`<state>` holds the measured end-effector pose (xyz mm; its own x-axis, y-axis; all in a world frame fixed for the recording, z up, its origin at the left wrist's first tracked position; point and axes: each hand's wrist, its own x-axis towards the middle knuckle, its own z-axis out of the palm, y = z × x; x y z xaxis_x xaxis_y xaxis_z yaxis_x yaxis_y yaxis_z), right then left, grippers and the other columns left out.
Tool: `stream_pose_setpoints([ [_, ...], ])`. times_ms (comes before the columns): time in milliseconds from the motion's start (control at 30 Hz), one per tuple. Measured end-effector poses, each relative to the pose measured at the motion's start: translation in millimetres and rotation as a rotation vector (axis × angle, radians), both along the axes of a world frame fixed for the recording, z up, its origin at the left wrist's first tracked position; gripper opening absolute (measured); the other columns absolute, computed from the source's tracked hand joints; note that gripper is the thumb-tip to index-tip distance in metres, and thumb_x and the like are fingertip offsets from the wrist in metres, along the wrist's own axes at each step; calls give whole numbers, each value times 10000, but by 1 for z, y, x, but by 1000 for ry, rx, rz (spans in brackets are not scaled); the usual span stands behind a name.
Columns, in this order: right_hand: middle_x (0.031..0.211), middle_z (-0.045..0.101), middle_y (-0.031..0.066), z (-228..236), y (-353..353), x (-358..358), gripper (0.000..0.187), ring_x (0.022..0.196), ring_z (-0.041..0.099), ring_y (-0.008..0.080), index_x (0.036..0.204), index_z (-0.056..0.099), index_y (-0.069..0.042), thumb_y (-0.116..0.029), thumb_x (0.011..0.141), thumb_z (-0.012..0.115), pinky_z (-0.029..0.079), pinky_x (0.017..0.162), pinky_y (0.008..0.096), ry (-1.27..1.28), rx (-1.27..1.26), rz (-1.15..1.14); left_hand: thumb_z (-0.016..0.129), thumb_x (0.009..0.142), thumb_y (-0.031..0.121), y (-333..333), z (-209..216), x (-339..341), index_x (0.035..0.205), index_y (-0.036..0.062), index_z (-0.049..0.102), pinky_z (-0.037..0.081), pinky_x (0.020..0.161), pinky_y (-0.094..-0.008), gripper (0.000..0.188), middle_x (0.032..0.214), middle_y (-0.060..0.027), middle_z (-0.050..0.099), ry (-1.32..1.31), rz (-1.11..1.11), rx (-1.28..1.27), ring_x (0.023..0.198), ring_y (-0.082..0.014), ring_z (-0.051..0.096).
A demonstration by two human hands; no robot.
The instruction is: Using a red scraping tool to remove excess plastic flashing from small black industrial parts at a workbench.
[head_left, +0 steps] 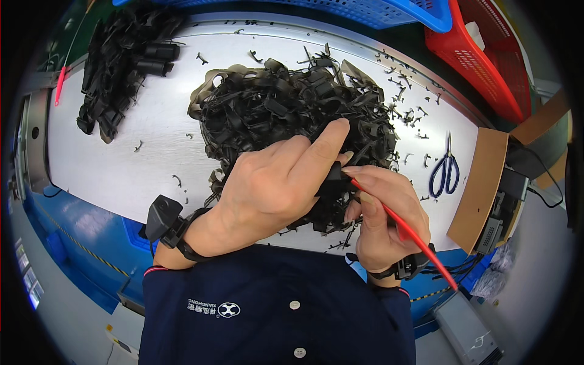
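Note:
In front of my chest, my left hand is closed on a small black plastic part, its index finger stretched along the top. My right hand comes in from the other side and grips a slim tool with a red handle. The handle slants down to the right, and its working end meets the black part between my fingers, where its tip is hidden. Beneath both hands lies a large heap of black molded plastic parts, some with smoky translucent pieces.
Dark-handled scissors lie to the right, near an open cardboard box. More black parts are piled far left by another red-handled tool. Black trimmings dot the white table. Blue and red baskets stand behind.

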<state>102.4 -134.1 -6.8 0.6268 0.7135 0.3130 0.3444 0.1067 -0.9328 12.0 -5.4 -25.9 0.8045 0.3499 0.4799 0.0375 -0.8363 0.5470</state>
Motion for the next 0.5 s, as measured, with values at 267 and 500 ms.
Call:
stream_pose_setpoints([
  [267,990,604,212,-7,-3,13,171,668,609,155,1021,584,44,-35,871,564,495,551,222,91,126,-60,743,671,59,-1,12,0,1078,-2,567,437,495,-274,447,738,-68,562,59,-107,-227,564,-161,550],
  [500,931,581,174,-5,-3,18,190,643,588,143,1014,593,50,-76,873,570,465,538,213,95,155,-146,538,868,172,18,21,-3,1038,43,534,391,786,-297,213,1010,-83,467,22,-387,-534,861,-233,463],
])
